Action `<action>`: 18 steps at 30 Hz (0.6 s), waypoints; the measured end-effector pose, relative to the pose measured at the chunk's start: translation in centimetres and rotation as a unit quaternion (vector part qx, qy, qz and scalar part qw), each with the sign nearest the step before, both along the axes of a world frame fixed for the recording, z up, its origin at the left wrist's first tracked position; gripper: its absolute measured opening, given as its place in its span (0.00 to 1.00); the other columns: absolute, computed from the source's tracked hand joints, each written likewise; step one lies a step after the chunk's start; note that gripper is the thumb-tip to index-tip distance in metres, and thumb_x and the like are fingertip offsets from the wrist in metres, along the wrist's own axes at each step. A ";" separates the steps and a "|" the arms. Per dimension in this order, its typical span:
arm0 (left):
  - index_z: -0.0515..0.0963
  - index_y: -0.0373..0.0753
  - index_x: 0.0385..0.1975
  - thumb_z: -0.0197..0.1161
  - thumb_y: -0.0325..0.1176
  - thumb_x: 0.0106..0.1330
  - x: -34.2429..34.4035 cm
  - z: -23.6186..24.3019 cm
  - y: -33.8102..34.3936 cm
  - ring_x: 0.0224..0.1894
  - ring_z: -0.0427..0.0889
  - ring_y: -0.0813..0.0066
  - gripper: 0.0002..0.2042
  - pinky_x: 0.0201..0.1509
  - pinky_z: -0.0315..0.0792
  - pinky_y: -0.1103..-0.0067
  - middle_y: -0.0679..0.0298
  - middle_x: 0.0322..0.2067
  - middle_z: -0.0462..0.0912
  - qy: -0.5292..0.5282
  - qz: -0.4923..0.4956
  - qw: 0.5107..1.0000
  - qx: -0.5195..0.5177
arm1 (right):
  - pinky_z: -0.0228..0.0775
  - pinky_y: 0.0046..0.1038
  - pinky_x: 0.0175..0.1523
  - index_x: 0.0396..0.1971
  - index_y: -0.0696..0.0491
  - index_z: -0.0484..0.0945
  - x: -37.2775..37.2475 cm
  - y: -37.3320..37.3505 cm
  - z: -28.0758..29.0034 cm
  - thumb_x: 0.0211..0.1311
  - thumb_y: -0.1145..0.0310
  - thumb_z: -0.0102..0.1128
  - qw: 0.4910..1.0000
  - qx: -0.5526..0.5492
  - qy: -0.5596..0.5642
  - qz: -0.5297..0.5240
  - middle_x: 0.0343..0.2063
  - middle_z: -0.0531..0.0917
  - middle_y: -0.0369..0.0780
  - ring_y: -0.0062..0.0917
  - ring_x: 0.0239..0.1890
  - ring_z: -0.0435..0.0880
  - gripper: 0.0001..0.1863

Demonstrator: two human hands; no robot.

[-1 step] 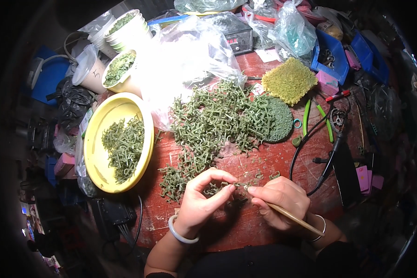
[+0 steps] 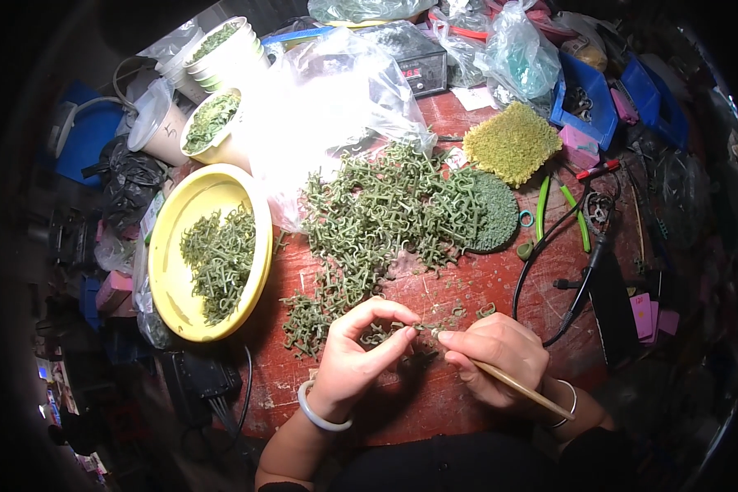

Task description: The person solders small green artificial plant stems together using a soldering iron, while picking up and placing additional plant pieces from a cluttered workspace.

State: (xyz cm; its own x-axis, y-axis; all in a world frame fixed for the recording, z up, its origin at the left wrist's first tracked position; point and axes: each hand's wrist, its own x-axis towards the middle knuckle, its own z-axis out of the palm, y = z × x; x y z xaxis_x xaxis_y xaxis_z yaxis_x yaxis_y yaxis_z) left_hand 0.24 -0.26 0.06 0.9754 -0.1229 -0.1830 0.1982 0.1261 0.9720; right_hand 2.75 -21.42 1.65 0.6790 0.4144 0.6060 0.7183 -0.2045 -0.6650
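Green piece (image 2: pixel 423 326) in left hand (image 2: pixel 354 358), grip narrow. Right hand (image 2: pixel 504 359) clasps stick (image 2: pixel 523 388); hard push could flick piece loose.

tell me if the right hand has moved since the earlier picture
No, the right hand shows no visible shift in any direction against the yellow basin.

To my right, pink cards (image 2: pixel 644 316) lie near a black cord (image 2: pixel 584 291) on the red worktop (image 2: pixel 275 389). Farther off I see two blue bins (image 2: pixel 592 125), a pink block (image 2: pixel 580 148) just beside one, clear bags (image 2: pixel 523 64) and a scale (image 2: pixel 422 72) with lit red digits.
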 end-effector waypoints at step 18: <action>0.80 0.35 0.41 0.66 0.19 0.66 -0.1 0.1 0.0 0.30 0.78 0.86 0.07 0.30 0.71 0.88 0.65 0.39 0.81 0.038 0.003 0.999 -0.034 | 0.75 0.28 0.31 0.41 0.61 0.83 -0.1 0.1 0.0 0.63 0.75 0.68 1.000 0.001 0.006 -0.003 0.29 0.85 0.40 0.29 0.25 0.83 0.09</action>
State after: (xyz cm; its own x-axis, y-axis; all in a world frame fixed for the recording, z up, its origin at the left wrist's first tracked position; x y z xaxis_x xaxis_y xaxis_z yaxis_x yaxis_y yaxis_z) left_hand 0.14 -0.27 0.14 0.9597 -0.1312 -0.2485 0.2706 0.1923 0.9433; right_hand 2.66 -21.36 1.63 0.6886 0.4091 0.5987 0.7091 -0.2071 -0.6740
